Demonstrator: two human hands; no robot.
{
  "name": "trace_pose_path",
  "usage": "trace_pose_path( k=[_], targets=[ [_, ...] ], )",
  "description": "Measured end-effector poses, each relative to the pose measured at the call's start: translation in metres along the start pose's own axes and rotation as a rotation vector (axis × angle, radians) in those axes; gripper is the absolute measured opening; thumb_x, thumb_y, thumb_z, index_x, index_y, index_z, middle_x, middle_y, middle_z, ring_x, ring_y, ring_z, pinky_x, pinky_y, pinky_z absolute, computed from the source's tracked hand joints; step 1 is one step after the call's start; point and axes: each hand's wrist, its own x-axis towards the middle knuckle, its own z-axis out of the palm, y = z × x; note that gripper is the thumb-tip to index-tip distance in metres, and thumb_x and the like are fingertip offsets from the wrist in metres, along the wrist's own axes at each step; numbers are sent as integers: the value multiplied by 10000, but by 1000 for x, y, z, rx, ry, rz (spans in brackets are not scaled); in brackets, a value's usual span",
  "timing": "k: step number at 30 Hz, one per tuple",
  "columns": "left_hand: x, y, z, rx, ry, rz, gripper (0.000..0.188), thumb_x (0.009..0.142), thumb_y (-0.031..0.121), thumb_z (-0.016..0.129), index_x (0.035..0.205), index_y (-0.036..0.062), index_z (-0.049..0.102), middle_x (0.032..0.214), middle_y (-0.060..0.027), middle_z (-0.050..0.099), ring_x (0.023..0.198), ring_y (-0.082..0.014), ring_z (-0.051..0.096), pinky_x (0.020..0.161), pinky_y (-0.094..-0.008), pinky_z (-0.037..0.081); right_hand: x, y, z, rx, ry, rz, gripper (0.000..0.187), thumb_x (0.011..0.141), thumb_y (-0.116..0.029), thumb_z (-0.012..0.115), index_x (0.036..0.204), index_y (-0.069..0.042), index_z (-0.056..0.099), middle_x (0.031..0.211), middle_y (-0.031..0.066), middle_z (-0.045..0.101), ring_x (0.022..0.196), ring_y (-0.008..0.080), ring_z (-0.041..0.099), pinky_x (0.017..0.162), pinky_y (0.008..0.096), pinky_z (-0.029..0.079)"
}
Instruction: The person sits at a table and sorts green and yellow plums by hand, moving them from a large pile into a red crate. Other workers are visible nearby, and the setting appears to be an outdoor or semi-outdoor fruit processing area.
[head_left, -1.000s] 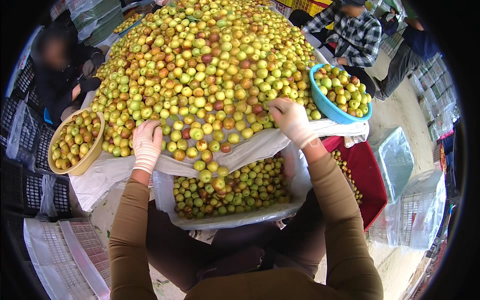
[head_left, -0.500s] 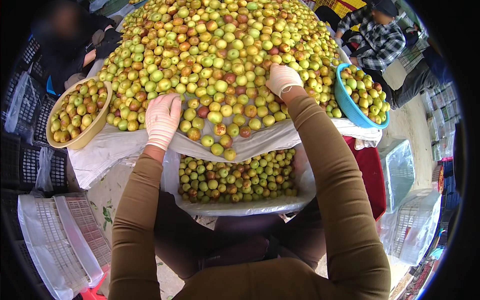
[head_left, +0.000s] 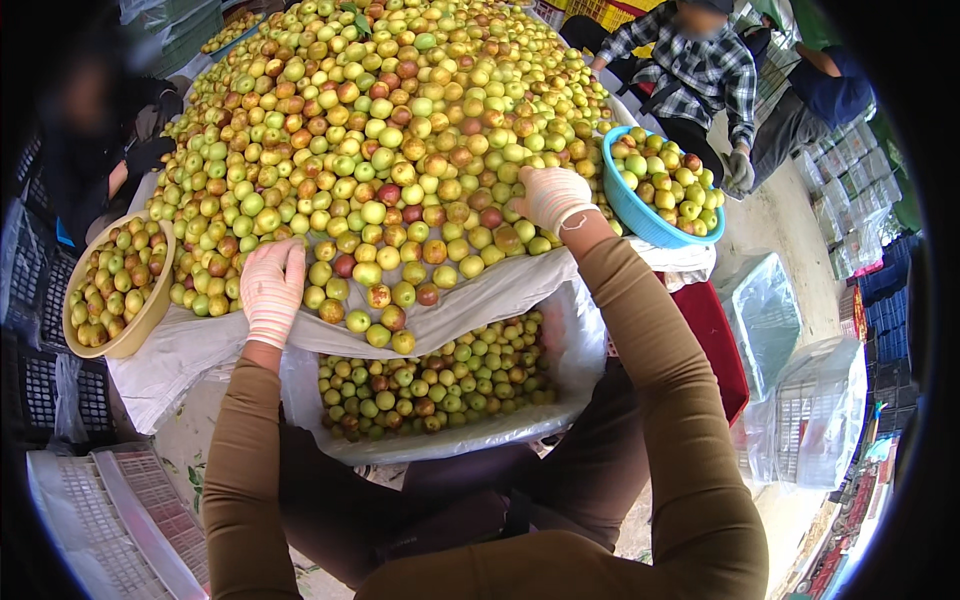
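Note:
A big heap of jujubes (head_left: 330, 130), green and yellow with reddish-brown patches, covers the cloth-draped table before me. At the heap's near left edge is my left hand (head_left: 272, 290) in a pale striped glove, its fingers bent down and together against the fruit. Farther right, my right hand (head_left: 556, 197), gloved the same way, lies curled over jujubes near the blue basket (head_left: 650, 225). Whatever either hand has under its fingers is hidden. Between my hands, loose jujubes run down to the cloth's edge (head_left: 470, 298). Below it, a plastic-lined crate (head_left: 440, 450) holds more jujubes.
A tan basket (head_left: 160, 300) of jujubes stands left of the heap. A person (head_left: 690, 70) in a checked shirt sits at the far right, another person (head_left: 90, 160) at the left. Plastic-wrapped crates (head_left: 805, 410) stand right, more crates (head_left: 120, 500) left. A red container (head_left: 708, 340) is beside my right arm.
The whole view has shifted and turned slightly, so the table and baskets sit farther left. My right hand has drawn a little nearer to the blue basket; my left stays at the heap's edge.

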Motion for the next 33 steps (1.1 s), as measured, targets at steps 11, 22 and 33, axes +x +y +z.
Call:
trace_pose_path(
  k=[11, 22, 33],
  targets=[
    [3, 5, -1, 63, -14, 5, 270, 917, 290, 608, 994, 67, 739, 1023, -148, 713, 985, -354, 632, 940, -435, 471, 30, -24, -2, -251, -208, -33, 256, 913, -164, 619, 1135, -121, 740, 1212, 100, 711, 1088, 297, 691, 876, 410, 560],
    [1, 8, -3, 18, -37, -5, 260, 909, 298, 627, 977, 74, 741, 1004, -133, 716, 983, -343, 631, 937, -426, 473, -188, 192, 27, 157, 159, 250, 263, 889, -322, 686, 1048, -115, 722, 888, 181, 715, 867, 363, 691, 809, 434, 538],
    [1, 10, 13, 91, -170, 2, 293, 950, 313, 565, 1087, 100, 713, 1066, -141, 699, 1009, -349, 631, 959, -434, 460, -89, 17, 35, 199, 327, -178, 380, 889, -392, 694, 1105, -85, 632, 1054, 172, 650, 933, 362, 661, 819, 403, 549]
  ],
)
